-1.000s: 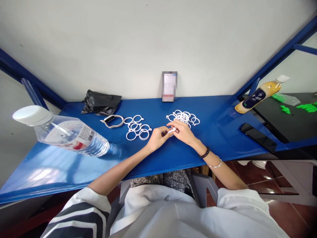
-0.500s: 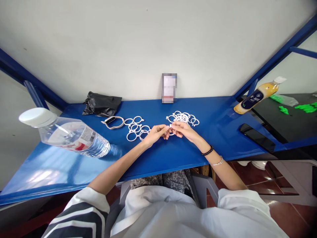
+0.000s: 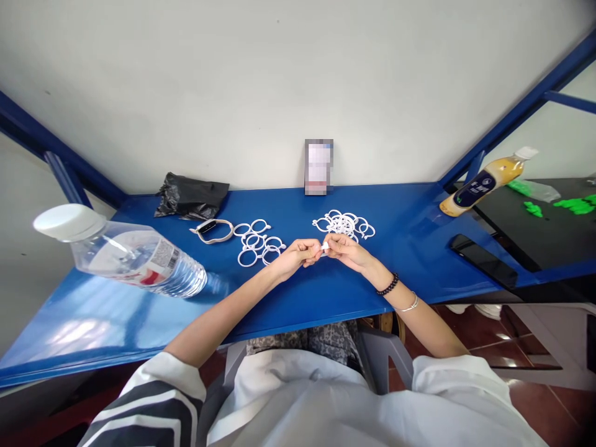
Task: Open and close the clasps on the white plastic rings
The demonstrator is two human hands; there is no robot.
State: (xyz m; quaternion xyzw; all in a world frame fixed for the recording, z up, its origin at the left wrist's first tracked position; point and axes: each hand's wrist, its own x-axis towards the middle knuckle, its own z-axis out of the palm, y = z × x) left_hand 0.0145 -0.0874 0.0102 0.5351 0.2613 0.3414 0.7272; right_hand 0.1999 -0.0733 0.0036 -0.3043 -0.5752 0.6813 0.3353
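Note:
Above the middle of the blue table, my two hands meet fingertip to fingertip over a white plastic ring (image 3: 325,246). Only a small white end of it shows between the fingers; the rest is hidden. My left hand (image 3: 303,253) is closed, thumb and forefinger pinching the piece from the left. From the right, my right hand (image 3: 345,249) pinches it too, its fingers curled. Just beyond my right hand lies a pile of white rings (image 3: 342,222) with small tabs. Several more white rings (image 3: 249,256) lie loosely overlapped to the left of my left hand.
A smart band (image 3: 215,231) and a black plastic bag (image 3: 192,195) lie at the left, behind a large water bottle (image 3: 144,261). A phone (image 3: 318,166) leans on the wall. To the right are a juice bottle (image 3: 484,182) and a dark phone (image 3: 483,259).
Both hands have come slightly nearer to me, and their fingers are more tightly curled around the white piece. More of the far ring pile shows. The other objects stay in place.

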